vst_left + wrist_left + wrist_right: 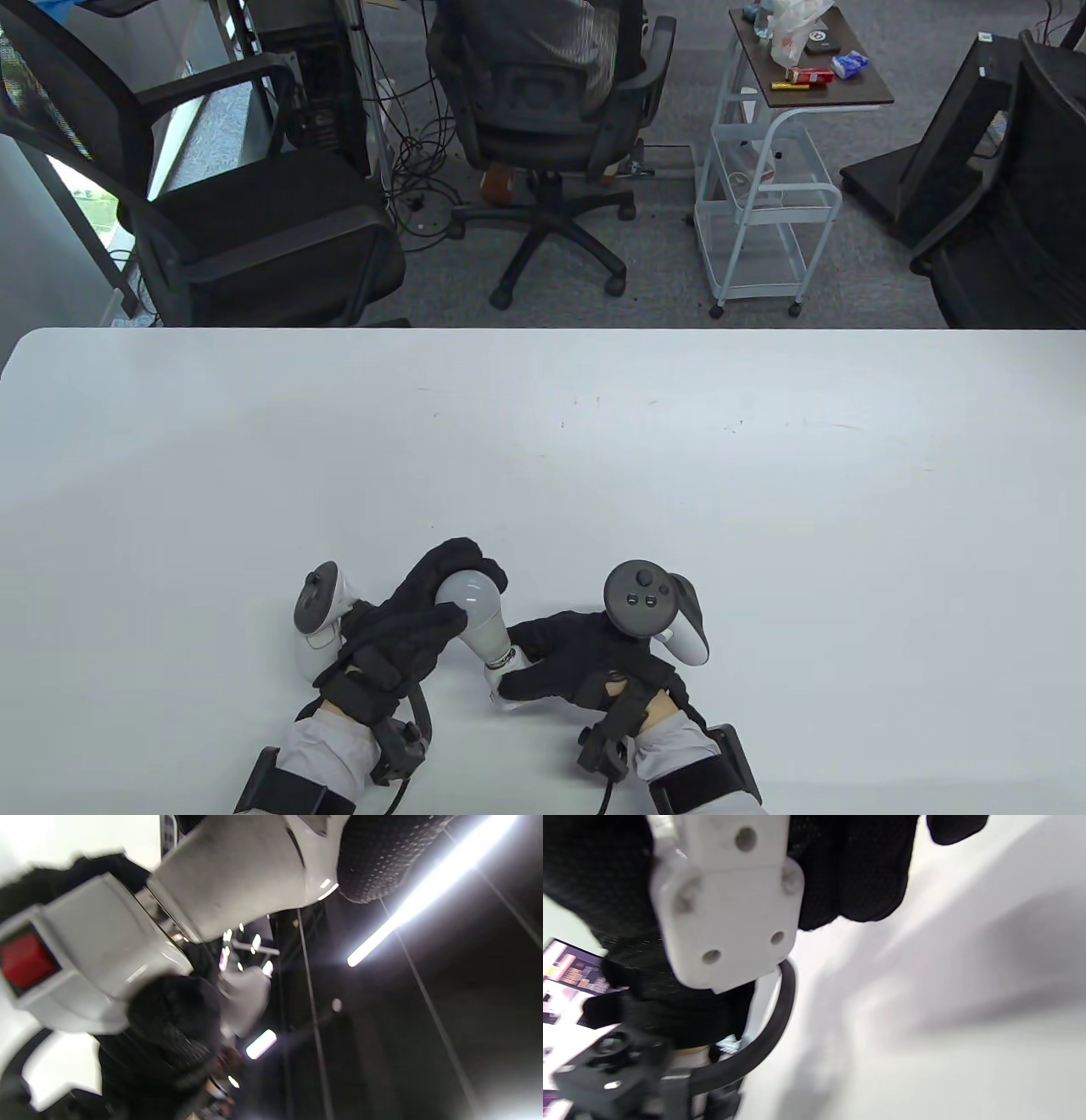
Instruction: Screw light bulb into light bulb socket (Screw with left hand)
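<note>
A white light bulb (477,613) sits tilted with its metal base in a white socket (509,679) near the table's front edge. My left hand (416,615) grips the bulb's round glass end from the left. My right hand (577,658) grips the socket from the right. In the left wrist view the bulb's neck (237,870) meets the socket (97,959), which has a red switch (23,959); a gloved fingertip (373,857) lies on the bulb. In the right wrist view the socket's flat white base (729,904) with screw holes sits in my gloved fingers (857,870).
The white table (543,441) stretches bare beyond the hands. Behind its far edge stand office chairs (254,212), a seated person's chair (543,110) and a white trolley (764,195). A black cable (763,1043) loops under the right wrist.
</note>
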